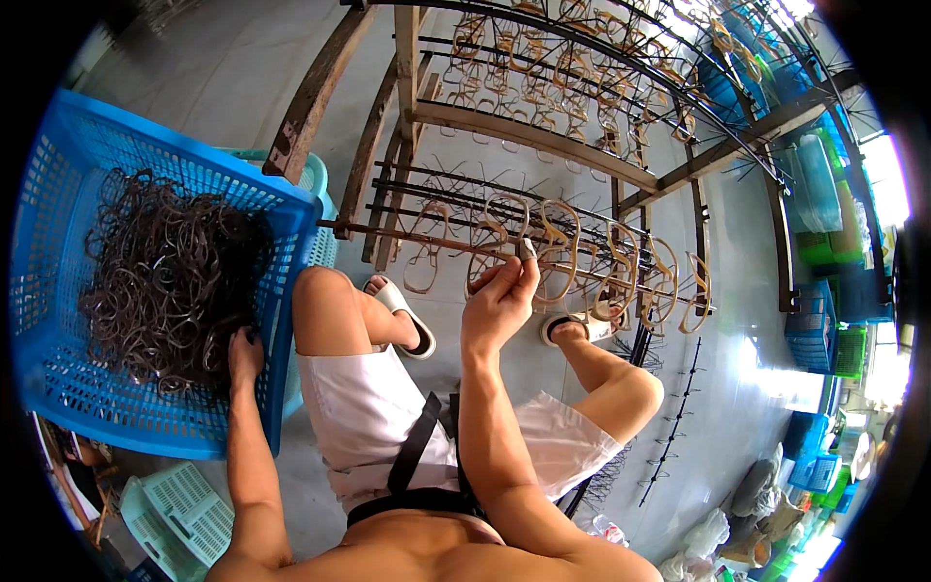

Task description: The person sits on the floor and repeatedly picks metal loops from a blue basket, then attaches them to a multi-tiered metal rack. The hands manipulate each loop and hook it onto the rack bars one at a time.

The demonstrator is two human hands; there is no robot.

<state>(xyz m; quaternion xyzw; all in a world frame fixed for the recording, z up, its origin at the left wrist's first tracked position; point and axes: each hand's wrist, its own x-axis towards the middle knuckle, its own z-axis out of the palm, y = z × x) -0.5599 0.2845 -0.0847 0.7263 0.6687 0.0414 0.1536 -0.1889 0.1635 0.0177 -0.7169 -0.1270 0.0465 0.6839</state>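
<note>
My left hand [244, 361] reaches over the near right side of a blue plastic basket [184, 432]. Its fingers touch a tangled pile of dark brown thin loops [160, 276], shaped like eyeglass frames; the fingertips are partly lost among them. In front of my body, my right hand [499, 306] is raised with thumb and fingers pinched together at a rusty rod [407, 235]. A pale grey covering shows on one fingertip. Whatever lies in this pinch is too small to make out. Beside it, tan double-loop frames [561, 242] hang along the rod.
A wooden rack [533, 145] stands ahead, bearing black rods with many more hanging loops. Light green crates [179, 509] sit at the lower left. A hooked black rod [676, 422] lies on the grey floor at right. Blue and green bins [813, 325] line the right side.
</note>
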